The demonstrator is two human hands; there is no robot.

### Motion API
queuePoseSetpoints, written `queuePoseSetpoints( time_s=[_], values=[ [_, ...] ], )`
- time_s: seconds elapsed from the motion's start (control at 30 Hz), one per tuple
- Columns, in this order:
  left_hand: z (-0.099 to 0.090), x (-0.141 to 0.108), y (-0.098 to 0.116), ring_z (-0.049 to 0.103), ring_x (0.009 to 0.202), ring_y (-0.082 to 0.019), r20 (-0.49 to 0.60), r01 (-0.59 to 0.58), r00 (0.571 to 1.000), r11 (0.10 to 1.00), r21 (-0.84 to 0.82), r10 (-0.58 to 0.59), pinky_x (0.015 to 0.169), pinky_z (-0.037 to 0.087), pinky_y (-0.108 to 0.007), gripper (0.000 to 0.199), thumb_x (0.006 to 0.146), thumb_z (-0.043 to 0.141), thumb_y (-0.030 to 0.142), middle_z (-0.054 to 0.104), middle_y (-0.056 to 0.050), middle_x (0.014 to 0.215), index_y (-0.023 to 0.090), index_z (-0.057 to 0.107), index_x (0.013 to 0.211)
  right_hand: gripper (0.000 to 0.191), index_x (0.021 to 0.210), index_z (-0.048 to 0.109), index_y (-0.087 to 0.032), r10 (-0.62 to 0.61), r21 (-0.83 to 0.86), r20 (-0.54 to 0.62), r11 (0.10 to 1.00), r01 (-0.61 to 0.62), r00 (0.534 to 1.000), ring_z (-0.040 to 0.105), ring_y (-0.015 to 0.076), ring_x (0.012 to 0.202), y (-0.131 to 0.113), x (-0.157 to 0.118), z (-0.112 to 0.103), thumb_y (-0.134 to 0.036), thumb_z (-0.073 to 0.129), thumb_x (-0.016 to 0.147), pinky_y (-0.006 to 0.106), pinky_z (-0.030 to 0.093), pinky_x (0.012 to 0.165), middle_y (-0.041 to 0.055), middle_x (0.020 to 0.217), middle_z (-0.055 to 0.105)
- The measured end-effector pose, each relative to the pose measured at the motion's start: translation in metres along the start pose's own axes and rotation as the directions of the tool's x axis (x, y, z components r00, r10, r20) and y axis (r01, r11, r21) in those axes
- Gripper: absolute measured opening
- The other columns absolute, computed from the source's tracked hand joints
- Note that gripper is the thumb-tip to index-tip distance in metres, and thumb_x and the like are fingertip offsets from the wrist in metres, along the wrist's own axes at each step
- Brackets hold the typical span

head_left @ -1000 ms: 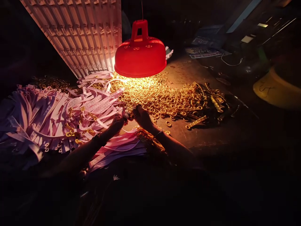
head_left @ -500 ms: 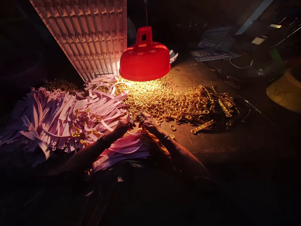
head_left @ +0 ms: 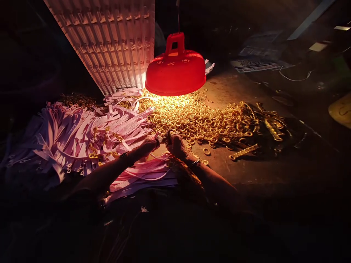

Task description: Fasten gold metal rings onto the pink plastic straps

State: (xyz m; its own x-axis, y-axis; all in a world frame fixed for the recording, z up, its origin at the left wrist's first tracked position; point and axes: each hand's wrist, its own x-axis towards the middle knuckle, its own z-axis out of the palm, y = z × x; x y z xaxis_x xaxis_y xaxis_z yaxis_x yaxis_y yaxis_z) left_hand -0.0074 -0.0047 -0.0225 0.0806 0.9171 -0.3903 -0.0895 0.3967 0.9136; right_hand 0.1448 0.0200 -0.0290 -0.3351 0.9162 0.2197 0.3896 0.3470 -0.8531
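Observation:
My left hand [head_left: 150, 143] is closed in a pinch, with a small bit of pink showing at its fingertips, possibly a strap end. Close against it, my right hand [head_left: 176, 145] has its fingers curled inward; what they hold is hidden. Dark coverings wrap some fingertips. Just beyond both hands spreads a pile of gold rings [head_left: 189, 118]. Pink straps [head_left: 74, 129] lie heaped to the left, several with gold chain pieces. More pink straps [head_left: 149, 173] lie beneath my forearms. Partly under my right forearm is a gold chain-like bundle [head_left: 193, 174].
A red lamp [head_left: 175, 76] hangs low over the rings. Behind it at left stands a ribbed translucent panel [head_left: 109, 40]. Gold chain lengths [head_left: 271, 124] lie on the tabletop [head_left: 263, 164] at right, with printed papers [head_left: 253, 65] farther back. A yellowish rounded object [head_left: 341, 111] shows at the right edge.
The whole view has shifted slightly, so things appear farther right. My right hand has come closer to my left, narrowing the gap between the fingertips. The piles look the same.

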Motion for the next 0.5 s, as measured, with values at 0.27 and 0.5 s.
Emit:
queuePoseSetpoints(
  time_s=[0.27, 0.5],
  values=[
    [0.004, 0.012, 0.008, 0.054, 0.053, -0.012, -0.017, -0.005, 1.0, 0.996, -0.093, 0.003, 0.054, 0.041, -0.024, 0.011, 0.074, 0.068, 0.023, 0.056, 0.0, 0.056, 0.016, 0.06, 0.07, 0.024, 0.078, 0.05, -0.021, 0.039, 0.24, -0.081, 0.971, -0.019, 0.996, 0.053, 0.0149, 0.071, 0.001, 0.026, -0.004, -0.043, 0.056, 0.087, 0.029, 0.046, 0.071, 0.0026, 0.074, 0.057],
    [0.012, 0.03, 0.003, 0.057, 0.061, -0.013, -0.142, -0.137, 0.985, 0.931, -0.338, 0.094, 0.051, 0.039, -0.023, 0.03, 0.083, 0.068, 0.045, 0.064, -0.003, 0.069, 0.016, 0.063, 0.09, 0.021, 0.076, 0.044, -0.021, 0.195, 0.694, -0.083, 0.715, -0.084, 0.977, 0.05, 0.0091, 0.063, -0.003, 0.067, -0.046, -0.035, 0.06, 0.081, 0.024, 0.046, 0.057, -0.0011, 0.077, 0.051]
  ],
)
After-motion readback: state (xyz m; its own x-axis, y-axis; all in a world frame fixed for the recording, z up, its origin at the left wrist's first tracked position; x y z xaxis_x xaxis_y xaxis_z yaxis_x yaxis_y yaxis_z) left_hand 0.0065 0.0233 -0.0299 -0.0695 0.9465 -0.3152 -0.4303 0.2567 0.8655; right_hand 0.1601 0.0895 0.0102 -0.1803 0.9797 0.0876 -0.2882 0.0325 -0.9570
